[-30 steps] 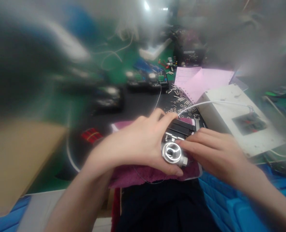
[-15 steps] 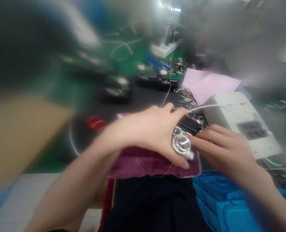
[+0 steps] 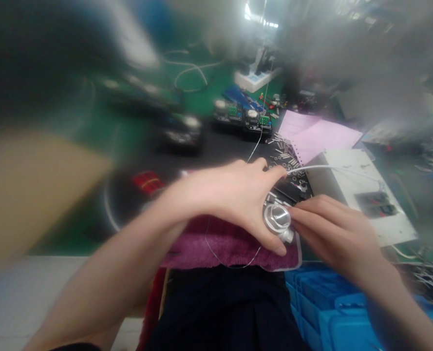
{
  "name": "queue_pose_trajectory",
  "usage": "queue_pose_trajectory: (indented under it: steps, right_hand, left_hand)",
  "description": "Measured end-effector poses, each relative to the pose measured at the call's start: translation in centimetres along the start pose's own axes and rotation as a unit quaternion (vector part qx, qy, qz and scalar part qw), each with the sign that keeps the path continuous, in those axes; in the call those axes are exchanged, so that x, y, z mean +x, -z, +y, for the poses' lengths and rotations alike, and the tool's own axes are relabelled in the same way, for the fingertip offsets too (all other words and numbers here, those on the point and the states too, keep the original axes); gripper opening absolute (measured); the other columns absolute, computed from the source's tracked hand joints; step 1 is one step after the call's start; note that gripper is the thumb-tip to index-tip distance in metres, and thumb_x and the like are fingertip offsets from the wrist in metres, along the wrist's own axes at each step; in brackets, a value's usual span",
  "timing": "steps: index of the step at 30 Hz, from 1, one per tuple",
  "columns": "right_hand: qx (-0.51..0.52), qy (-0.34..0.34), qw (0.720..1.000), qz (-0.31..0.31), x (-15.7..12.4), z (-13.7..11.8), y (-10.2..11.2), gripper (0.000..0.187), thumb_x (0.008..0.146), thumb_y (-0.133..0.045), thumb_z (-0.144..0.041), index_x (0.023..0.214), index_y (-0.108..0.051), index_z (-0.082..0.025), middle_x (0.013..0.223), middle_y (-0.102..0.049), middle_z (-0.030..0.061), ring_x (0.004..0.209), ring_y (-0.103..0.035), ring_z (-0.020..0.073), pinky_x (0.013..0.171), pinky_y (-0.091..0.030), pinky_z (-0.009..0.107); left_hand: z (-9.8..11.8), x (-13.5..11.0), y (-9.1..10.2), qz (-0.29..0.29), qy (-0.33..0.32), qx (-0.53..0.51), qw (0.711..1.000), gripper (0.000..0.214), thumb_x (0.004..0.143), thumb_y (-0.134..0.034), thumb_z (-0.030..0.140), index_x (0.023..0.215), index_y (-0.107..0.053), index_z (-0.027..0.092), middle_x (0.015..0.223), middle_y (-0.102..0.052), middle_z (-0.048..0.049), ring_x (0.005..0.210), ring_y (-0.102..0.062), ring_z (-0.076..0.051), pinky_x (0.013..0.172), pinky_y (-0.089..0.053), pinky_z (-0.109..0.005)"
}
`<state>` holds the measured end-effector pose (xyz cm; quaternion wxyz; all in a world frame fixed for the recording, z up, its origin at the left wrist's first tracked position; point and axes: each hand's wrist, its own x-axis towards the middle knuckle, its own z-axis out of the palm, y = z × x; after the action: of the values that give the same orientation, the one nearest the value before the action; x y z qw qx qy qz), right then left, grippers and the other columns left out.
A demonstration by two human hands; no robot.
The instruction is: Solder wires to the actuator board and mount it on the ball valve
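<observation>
My left hand (image 3: 238, 195) is wrapped round the far and near sides of a small black and silver device (image 3: 276, 217) with a round, clear, shiny cover on top. The device rests over a purple towel (image 3: 234, 251). Thumb and index finger of my right hand (image 3: 336, 229) are pressed together against the device's right side; whatever is between them is hidden. A thin silvery wire (image 3: 216, 252) loops out below my left hand. Near my left fingertips ends a white cable (image 3: 318, 166), running to a pale box.
The pale box (image 3: 366, 190) with dark switches stands at the right. Behind lie pink papers (image 3: 322, 134), scattered small metal parts (image 3: 284, 148) and several circuit boards (image 3: 257, 123). A white power strip (image 3: 256, 78) sits farther back. Blue crates (image 3: 329, 302) stand below the table's edge.
The view has shifted slightly, so the table's back shows a little lower. Both hands keep almost the same place on the device; my right fingers have shifted slightly at its side.
</observation>
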<state>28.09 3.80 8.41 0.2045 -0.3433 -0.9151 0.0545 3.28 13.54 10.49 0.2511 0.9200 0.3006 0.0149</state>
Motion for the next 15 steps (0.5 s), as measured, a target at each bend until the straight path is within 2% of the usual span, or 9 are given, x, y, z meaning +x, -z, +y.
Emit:
queue_pose_trajectory:
  steps: [5,10,15]
  right_hand:
    - [-0.020,-0.007,1.000,0.002,0.09,0.01,0.14,0.031,0.097,-0.071,-0.010,0.127,-0.066,-0.013,0.113,-0.066,0.0115,0.095,-0.060,0.0193,0.076,-0.051,0.033]
    - [0.039,-0.061,0.997,0.017,0.41,-0.02,-0.03,0.028,0.099,-0.070,-0.011,0.126,-0.071,-0.017,0.114,-0.066,0.0084,0.096,-0.064,0.0146,0.079,-0.053,0.027]
    - [0.077,-0.060,0.994,0.042,0.61,0.12,-0.28,0.021,0.100,-0.069,-0.011,0.118,-0.076,-0.019,0.105,-0.068,0.0069,0.090,-0.067,0.0140,0.072,-0.054,0.025]
  left_hand:
    - [-0.16,0.01,-0.08,0.003,0.001,0.001,1.000,0.126,0.051,-0.072,0.097,0.153,-0.046,0.029,0.131,-0.065,-0.0121,0.100,-0.072,-0.036,0.085,-0.056,-0.044]
    - [-0.19,-0.03,0.03,0.005,-0.005,-0.001,1.000,0.122,0.053,-0.073,0.096,0.152,-0.047,0.029,0.133,-0.065,-0.0125,0.102,-0.072,-0.037,0.086,-0.056,-0.044]
    - [-0.20,-0.18,0.05,0.009,-0.009,-0.002,1.000,0.121,0.054,-0.073,0.095,0.152,-0.046,0.028,0.132,-0.066,-0.0126,0.101,-0.073,-0.036,0.086,-0.056,-0.043]
